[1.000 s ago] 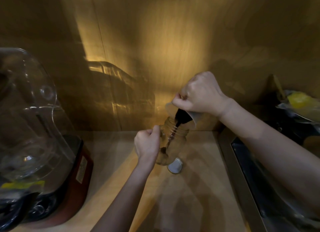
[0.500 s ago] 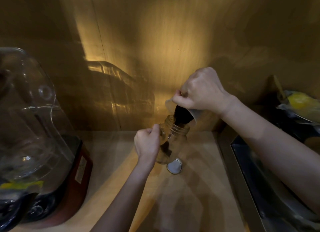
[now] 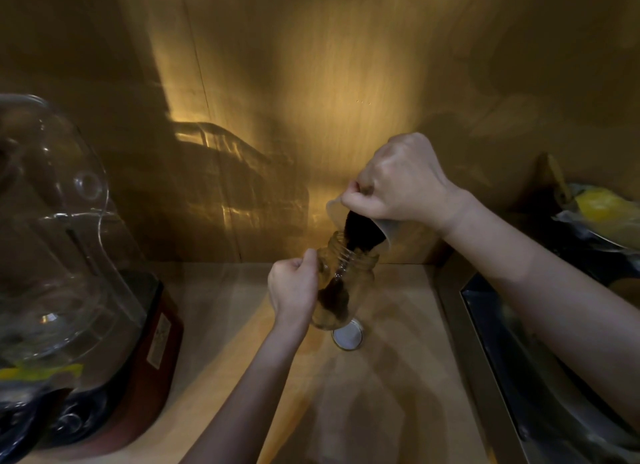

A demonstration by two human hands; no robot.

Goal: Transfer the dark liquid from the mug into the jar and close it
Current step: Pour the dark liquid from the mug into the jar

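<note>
A clear glass jar stands on the wooden counter with its mouth open. My left hand grips the jar's left side. My right hand holds a pale mug tipped steeply over the jar's mouth. Dark liquid runs from the mug in a stream and pools in the jar's lower part. The jar's round lid lies flat on the counter just in front of the jar.
A blender with a clear dome cover and red base fills the left side. A metal sink runs along the right edge. A bowl with something yellow sits at the far right. A wooden wall stands behind.
The mug has tilted further, and more dark liquid has collected in the jar. My left hand has stayed on the jar.
</note>
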